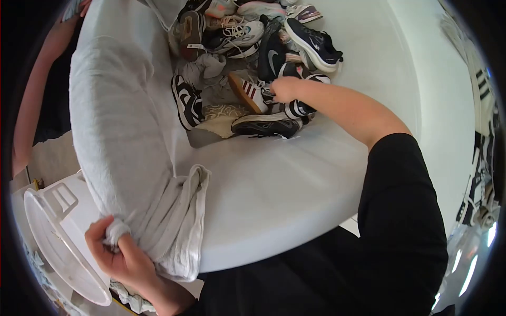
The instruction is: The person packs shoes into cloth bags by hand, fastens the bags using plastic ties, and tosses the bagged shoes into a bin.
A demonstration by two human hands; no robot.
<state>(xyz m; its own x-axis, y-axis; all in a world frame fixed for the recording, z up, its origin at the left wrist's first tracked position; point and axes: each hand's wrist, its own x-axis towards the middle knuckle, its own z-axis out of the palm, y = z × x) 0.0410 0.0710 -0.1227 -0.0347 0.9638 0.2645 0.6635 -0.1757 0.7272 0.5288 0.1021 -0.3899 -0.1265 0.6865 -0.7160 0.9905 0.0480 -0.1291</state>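
Down in a large white tub [284,210], my right hand [286,89] is closed at the laces of a white sneaker with dark red stripes and a brown sole [252,95]. Its fingertips are partly hidden. A black running shoe [266,126] lies just below it, and a black-and-white sneaker [187,102] leans to the left. My left hand [124,255] is closed around a bunched piece of white cloth [117,230] at the tub's left rim. Beside it a white towel [182,221] drapes over the rim; whether the bunch belongs to the towel I cannot tell.
Several more shoes are piled at the tub's far end, among them a dark sneaker with a white sole [313,45]. A white plastic container with a handle [66,253] stands outside at the left. Another person's arm [39,89] shows at the upper left.
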